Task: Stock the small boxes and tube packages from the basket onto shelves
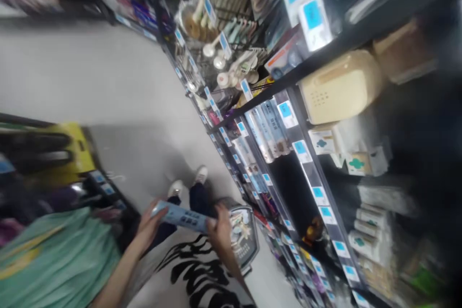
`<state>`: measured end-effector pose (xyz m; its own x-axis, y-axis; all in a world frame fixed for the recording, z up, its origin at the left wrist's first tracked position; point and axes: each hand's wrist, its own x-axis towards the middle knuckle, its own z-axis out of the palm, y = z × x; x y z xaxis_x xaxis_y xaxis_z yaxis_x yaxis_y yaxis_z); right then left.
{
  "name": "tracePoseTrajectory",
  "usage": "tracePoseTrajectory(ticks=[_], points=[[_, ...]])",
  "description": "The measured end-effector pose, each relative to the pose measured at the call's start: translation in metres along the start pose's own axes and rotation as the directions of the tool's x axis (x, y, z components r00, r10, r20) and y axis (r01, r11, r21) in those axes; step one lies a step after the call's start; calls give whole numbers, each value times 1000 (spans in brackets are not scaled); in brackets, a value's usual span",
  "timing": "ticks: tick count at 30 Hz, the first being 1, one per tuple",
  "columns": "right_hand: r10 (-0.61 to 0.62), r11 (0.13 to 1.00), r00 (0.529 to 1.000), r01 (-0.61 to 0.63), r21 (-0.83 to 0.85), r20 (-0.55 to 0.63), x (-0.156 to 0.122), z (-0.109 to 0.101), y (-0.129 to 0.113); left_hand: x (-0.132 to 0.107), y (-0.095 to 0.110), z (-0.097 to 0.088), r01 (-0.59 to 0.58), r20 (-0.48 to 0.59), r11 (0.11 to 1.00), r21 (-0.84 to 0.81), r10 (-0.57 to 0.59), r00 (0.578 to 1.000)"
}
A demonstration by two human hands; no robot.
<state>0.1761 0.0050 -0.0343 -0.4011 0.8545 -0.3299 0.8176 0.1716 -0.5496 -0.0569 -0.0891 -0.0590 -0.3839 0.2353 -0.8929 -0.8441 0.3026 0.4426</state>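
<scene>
A pale-blue printed tube (184,217) is held before a patterned shirt (186,260), its ends gripped by the curled fingers of the left hand (148,221) and right hand (220,229). A grey basket (256,244) is seen beside the right hand; similar tubes (269,127) are stocked on the shelving (277,202).

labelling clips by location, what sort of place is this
Probably a shop aisle: blue-and-white tags line the shelves, a basket holds items, and the held blue package resembles some shelved blue packages.
</scene>
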Motion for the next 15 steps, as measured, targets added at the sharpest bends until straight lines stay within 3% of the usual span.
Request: tracePoseTrajectory(ticks=[1, 4, 7, 9, 11, 15], points=[[36, 999, 997, -34, 30, -67, 1, -11, -7, -6, 9, -1, -22, 104, 1000, -16, 23, 994], [175, 982, 975, -162, 101, -139, 15, -65, -22, -24, 34, -6, -101, 220, 989, -108, 123, 968], [334, 895, 936, -352, 274, 112, 23, -118, -29, -37, 54, -16, -170, 250, 959, -226, 225, 942], [327, 775, 902, -427, 466, 282, 17, -138, -33, -43, 66, -25, -216, 284, 937, -276, 294, 913], [246, 696, 920, -387, 605, 305, 2, -144, -40, -47, 75, -34, -255, 328, 916, -310, 354, 876], [157, 696, 974, -226, 682, 163, -29, -121, -60, -55, 89, -47, -296, 394, 887, -354, 428, 813]])
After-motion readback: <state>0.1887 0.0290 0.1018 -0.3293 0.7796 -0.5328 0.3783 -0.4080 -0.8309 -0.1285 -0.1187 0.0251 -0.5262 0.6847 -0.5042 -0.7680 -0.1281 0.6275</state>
